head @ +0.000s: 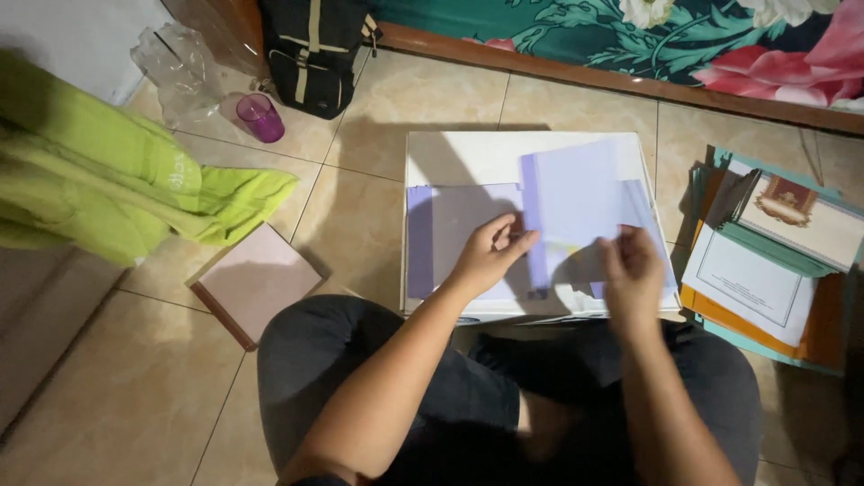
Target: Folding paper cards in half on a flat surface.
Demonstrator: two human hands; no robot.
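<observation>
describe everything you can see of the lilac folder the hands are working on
The lilac folder looks like thin translucent plastic with a darker purple spine strip down its left edge. It lies open on a white board on the tiled floor, one leaf lifted and spread flat. The left hand touches its left edge near the spine; the right hand is at its lower right edge, its grip blurred. Another lilac sheet lies to its left.

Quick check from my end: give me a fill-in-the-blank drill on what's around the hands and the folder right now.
1. The left hand and right hand handle a pale ____ folder lying open on a white board.
2. The purple cup stands on the floor tiles beside a ____ bag.
3. The stack of papers lies to the person's ____.
4. The cloth on the left is ____.

Missing words: purple; black; right; green
</observation>
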